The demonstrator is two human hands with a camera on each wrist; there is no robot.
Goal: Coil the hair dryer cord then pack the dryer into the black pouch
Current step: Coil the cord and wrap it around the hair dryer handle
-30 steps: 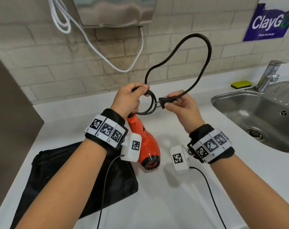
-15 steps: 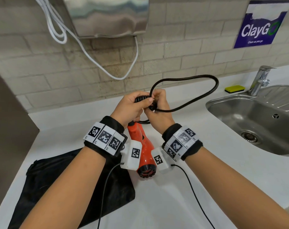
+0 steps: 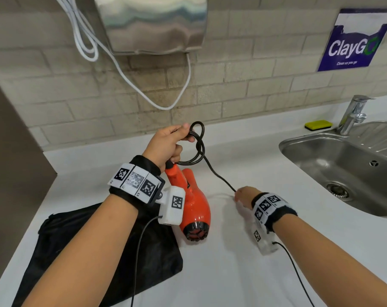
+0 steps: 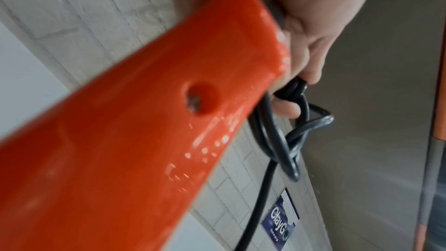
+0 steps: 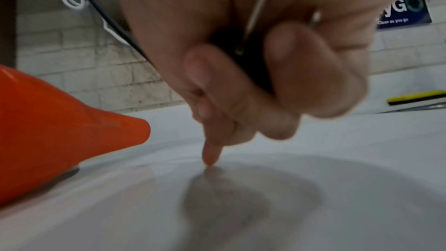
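The orange hair dryer (image 3: 193, 209) hangs nose-down over the white counter, its handle end up in my left hand (image 3: 166, 145). That hand also grips several small loops of the black cord (image 3: 198, 142), knotted together (image 4: 289, 136). From the loops the cord runs tight, down and right, to my right hand (image 3: 243, 196), low over the counter. In the right wrist view my right hand (image 5: 265, 60) is closed round the black plug (image 5: 246, 52), one metal prong showing. The black pouch (image 3: 81, 251) lies flat at the front left, partly under my left forearm.
A steel sink (image 3: 347, 169) with a tap (image 3: 354, 114) is set in the counter on the right, a yellow sponge (image 3: 317, 124) behind it. A metal wall dispenser (image 3: 152, 23) with a white cable (image 3: 130, 80) hangs above. A dark panel stands at left.
The big cord loop has been drawn in to a small knot at my left hand. My right hand left the coil and pulled the plug end down and right, tightening the cord.
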